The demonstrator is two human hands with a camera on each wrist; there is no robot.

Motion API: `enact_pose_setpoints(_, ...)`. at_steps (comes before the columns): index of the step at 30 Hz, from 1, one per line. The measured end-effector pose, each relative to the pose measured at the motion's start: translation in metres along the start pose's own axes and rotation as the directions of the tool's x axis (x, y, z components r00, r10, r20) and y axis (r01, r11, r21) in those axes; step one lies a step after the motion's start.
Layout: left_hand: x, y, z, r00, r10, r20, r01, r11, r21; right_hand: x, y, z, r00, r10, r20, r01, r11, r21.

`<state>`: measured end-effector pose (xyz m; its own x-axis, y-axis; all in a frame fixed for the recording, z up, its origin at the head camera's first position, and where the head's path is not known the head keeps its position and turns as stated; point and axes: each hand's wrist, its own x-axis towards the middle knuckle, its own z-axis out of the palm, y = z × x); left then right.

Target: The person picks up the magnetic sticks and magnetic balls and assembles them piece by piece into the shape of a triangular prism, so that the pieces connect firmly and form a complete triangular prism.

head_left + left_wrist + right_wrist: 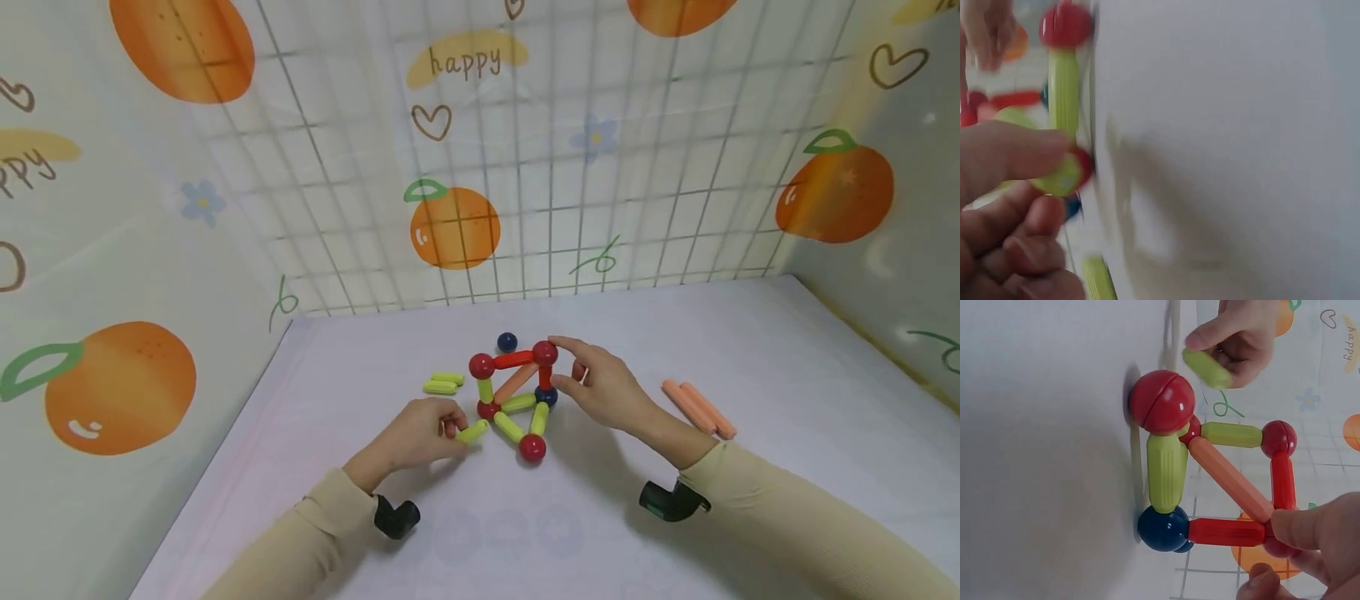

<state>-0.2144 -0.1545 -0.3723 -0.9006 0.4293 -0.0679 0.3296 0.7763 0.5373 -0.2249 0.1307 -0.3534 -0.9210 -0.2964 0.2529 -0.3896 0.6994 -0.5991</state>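
Observation:
A construction of magnetic rods and balls (517,403) stands on the table, with red and dark blue balls joined by yellow-green, red and orange rods. At its front left, my left hand (427,435) pinches a loose yellow-green rod (472,432) between thumb and fingers. This rod's end (1063,178) overlaps a red ball in the left wrist view; whether they touch I cannot tell. On the other side, my right hand (603,387) holds the upper right red ball (545,352), its fingers partly hiding the ball in the right wrist view. An orange rod (1232,478) slants across the frame.
Two yellow-green rods (442,383) lie behind the left hand. A dark blue ball (507,342) sits behind the construction. Orange rods (699,408) lie to the right, near the right forearm. A printed curtain (360,208) over a wire grid closes the back.

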Motion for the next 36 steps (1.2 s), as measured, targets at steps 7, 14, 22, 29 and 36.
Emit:
enact_pose_setpoints(7, -0.002, 0.03, 0.02, 0.992, 0.082, -0.093, -0.095, 0.986, -0.136, 0.001, 0.001, -0.001, 1.0, 0.008, -0.004, -0.008, 1.0, 0.017)
enact_pose_setpoints(14, 0.0, 0.04, 0.037, 0.989, 0.037, -0.145, -0.076, 0.959, -0.272, 0.002, 0.001, -0.001, 1.0, 0.015, 0.006, -0.015, 0.999, 0.052)
enact_pose_setpoints(22, 0.005, 0.048, 0.049, 0.986, 0.015, -0.168, -0.064, 0.954, -0.293, 0.002, 0.004, 0.0, 1.0, 0.022, 0.01, -0.022, 0.997, 0.077)
enact_pose_setpoints(29, 0.006, 0.046, 0.051, 0.989, 0.012, -0.15, -0.053, 0.96, -0.274, 0.001, 0.005, 0.0, 1.0, 0.018, 0.01, -0.019, 0.996, 0.083)
enact_pose_setpoints(36, 0.008, 0.046, 0.052, 0.989, 0.037, -0.144, -0.069, 0.971, -0.229, 0.0, 0.005, -0.001, 1.0, 0.016, 0.01, -0.017, 0.995, 0.094)
